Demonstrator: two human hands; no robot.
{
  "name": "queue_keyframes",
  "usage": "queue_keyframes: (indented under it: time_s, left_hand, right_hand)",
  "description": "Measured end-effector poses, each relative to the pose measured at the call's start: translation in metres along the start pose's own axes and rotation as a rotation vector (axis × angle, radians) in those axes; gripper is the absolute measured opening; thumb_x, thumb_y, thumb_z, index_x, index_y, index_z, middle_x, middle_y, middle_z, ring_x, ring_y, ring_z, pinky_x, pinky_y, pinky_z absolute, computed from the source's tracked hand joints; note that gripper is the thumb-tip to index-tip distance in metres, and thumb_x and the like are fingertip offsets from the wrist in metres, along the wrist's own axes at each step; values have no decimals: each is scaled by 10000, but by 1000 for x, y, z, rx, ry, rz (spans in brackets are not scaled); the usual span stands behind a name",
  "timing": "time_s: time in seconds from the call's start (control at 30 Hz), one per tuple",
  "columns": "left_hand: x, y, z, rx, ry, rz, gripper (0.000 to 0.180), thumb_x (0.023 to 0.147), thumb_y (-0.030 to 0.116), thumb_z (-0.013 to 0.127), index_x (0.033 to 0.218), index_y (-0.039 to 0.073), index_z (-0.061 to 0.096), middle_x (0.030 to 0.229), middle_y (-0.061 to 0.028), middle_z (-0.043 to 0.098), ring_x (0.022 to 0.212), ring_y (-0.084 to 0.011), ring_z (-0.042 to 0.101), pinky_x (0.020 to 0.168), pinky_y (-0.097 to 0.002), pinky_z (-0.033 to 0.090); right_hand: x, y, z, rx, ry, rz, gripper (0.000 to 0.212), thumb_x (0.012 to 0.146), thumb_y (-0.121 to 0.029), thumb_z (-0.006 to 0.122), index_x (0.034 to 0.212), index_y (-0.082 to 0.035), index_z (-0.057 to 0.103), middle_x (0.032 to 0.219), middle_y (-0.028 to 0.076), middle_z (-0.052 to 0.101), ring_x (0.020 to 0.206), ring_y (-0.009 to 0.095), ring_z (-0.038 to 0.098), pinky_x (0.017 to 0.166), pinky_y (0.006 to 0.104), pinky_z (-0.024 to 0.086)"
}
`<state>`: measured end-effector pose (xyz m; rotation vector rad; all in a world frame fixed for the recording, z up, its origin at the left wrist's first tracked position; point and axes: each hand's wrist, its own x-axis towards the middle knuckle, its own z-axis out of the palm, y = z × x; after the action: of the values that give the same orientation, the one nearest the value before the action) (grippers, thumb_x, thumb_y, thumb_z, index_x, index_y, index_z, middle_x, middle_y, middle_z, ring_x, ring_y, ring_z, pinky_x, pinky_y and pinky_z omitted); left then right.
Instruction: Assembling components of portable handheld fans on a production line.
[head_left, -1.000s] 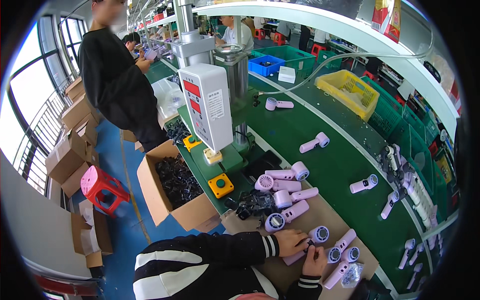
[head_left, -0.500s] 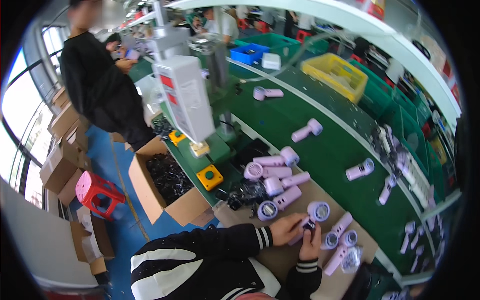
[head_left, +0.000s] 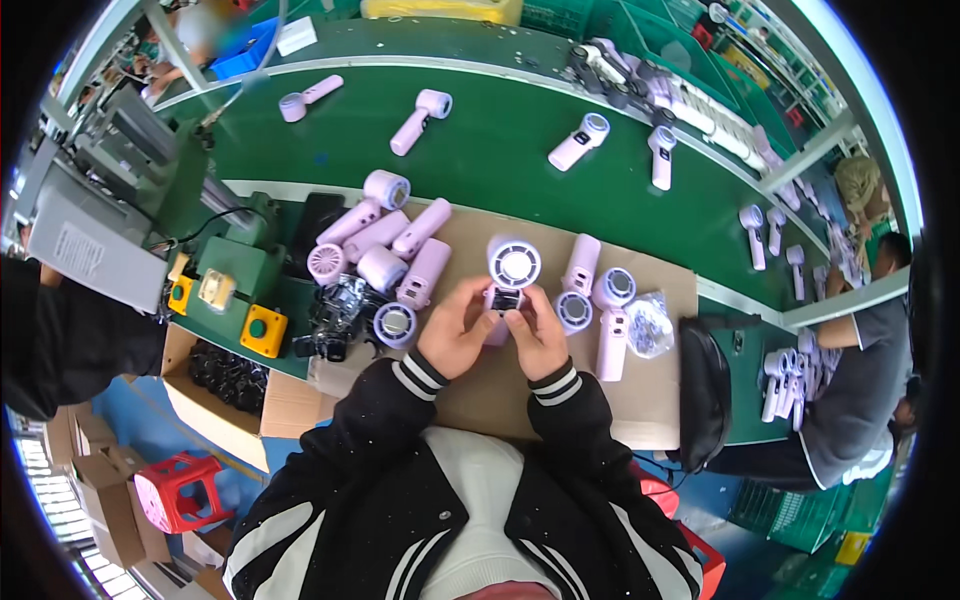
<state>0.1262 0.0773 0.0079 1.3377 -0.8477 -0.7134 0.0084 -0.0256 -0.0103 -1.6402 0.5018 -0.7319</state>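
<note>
Both my hands hold one lilac handheld fan above the cardboard sheet, its round, ringed head pointing away from me. A small black plastic part sits at the fan's neck, between my thumbs. My left hand closes on the fan from the left. On the opposite side my right hand grips it too, thumb against the black part. Left of my hands lies a heap of lilac fans beside a pile of black plastic parts. Several more fans lie to the right, next to a clear plastic bag.
A green press with yellow button boxes stands left. Below it is a carton of black parts. Loose fans lie along the green belt. A black bag lies right; co-workers sit right and stand left.
My view has swung to the right and down, so the bench now lies squarely before me. Both hands still hold the fan, its head now pointing away.
</note>
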Motion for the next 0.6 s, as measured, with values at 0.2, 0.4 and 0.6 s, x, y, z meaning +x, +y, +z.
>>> queue_keyframes:
  time_s: [0.2,0.4,0.6]
  left_hand:
    - [11,20,6,56,12,175,266,864,7,629,1123,15,572,1019,-88,573,941,-180,558,830,-288,476]
    - [11,33,16,-39,82,242,199,904,41,624,1098,13,587,987,-71,580,894,-154,550,785,-256,458]
    - [59,43,15,75,24,116,186,962,122,577,1106,3,575,964,-60,617,829,-120,557,774,-241,467]
  right_hand:
    - [7,-6,7,410,22,-55,258,915,-12,539,1174,-6,542,1050,78,565,901,154,536,836,272,447]
    - [8,-14,27,428,184,-203,212,953,-79,547,1152,-6,544,1061,62,551,920,129,513,830,259,435]
    - [35,-43,-5,297,187,-87,316,979,-131,534,1269,-6,517,1124,88,562,980,150,536,883,276,435]
